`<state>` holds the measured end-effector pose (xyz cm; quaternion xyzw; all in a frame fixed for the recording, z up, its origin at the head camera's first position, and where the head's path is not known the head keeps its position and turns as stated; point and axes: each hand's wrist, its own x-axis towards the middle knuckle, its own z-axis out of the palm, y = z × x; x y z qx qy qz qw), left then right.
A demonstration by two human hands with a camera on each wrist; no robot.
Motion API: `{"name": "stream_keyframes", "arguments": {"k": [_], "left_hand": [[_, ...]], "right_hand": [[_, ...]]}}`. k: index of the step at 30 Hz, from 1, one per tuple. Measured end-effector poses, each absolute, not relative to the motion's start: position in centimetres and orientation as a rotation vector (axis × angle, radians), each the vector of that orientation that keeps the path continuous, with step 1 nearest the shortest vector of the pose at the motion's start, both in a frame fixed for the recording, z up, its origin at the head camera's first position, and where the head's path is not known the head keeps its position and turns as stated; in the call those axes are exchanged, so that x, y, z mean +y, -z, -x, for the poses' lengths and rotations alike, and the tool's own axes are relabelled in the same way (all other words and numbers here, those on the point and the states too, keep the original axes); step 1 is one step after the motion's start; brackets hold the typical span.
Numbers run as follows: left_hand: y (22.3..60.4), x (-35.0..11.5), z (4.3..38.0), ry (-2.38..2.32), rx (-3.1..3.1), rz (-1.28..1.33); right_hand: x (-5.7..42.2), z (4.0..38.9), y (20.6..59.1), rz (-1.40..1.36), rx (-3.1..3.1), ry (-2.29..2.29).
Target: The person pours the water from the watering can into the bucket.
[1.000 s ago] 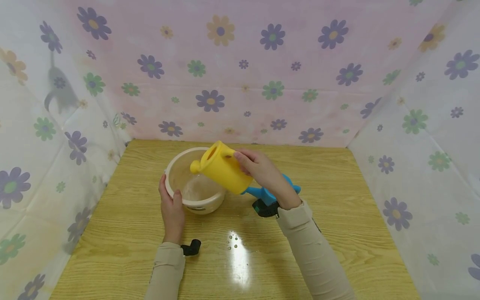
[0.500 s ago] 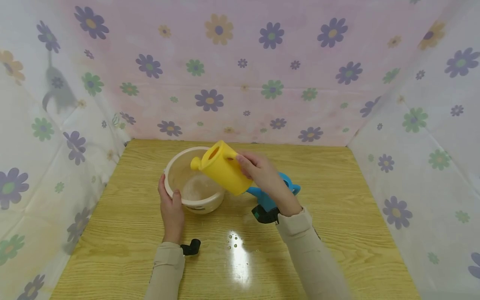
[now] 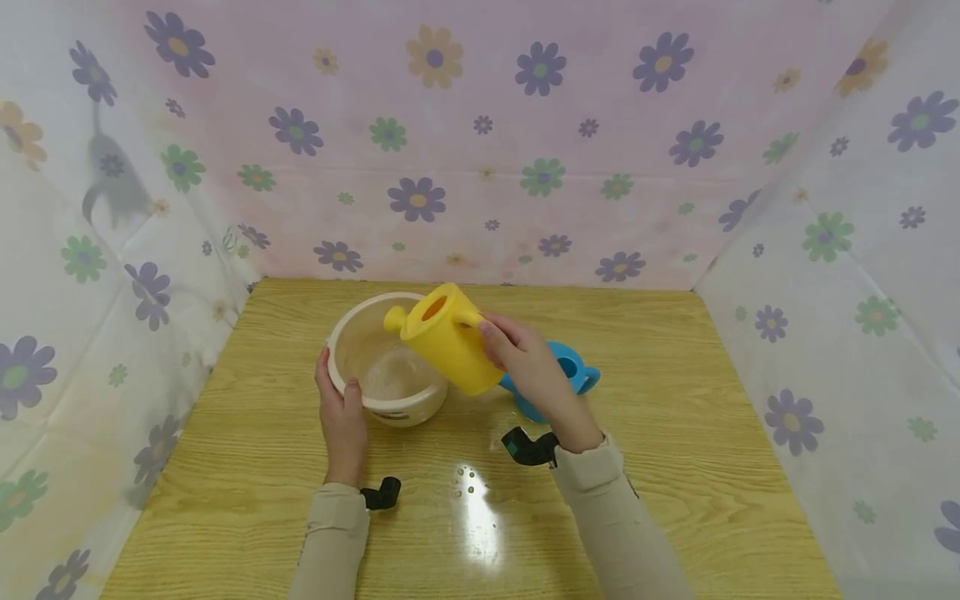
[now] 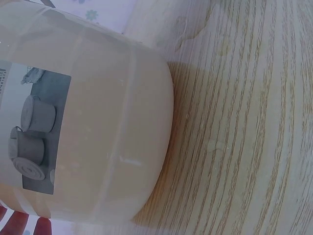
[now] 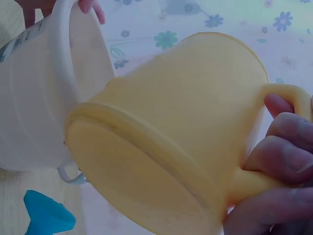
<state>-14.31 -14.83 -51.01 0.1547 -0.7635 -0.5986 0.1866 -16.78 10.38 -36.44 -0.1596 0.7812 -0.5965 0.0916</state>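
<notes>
My left hand (image 3: 345, 425) holds the near left side of a cream bucket (image 3: 420, 408), its thumb over the rim and its fingers along the outside. In the left wrist view, a picture label (image 4: 44, 132) shows on the bucket's wall, with fingertips (image 4: 43, 226) at the lower left. My right hand (image 3: 528, 362) grips the handle of a yellow toy watering can (image 3: 457, 346). The can leans left, its round spout head over the bucket's opening. Its underside faces the right wrist camera. Partly hidden behind my right hand, a blue watering can (image 3: 527, 408) stands on the table.
Several water drops (image 3: 466, 482) lie on the wooden table (image 3: 675, 467) in front of the bucket. Flower-printed cloth (image 3: 480, 150) walls in the back and both sides. A black wrist camera (image 3: 528, 447) sticks out from each sleeve.
The yellow watering can and my right hand have shifted slightly right and down, and the can leans a little less. More of the blue can shows. My left hand and the bucket stay put.
</notes>
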Motion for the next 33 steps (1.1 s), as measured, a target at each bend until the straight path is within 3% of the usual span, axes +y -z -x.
{"name": "stream_keyframes", "arguments": {"k": [18, 33], "left_hand": [[51.1, -14.8, 14.4, 1.663, -2.149, -0.44], [51.2, -14.8, 14.3, 1.669, -2.14, -0.423]], "right_hand": [[11.4, 13.9, 40.1, 0.302, 2.207, 2.086], [14.2, 10.8, 43.0, 0.553, 2.119, 2.243]]}}
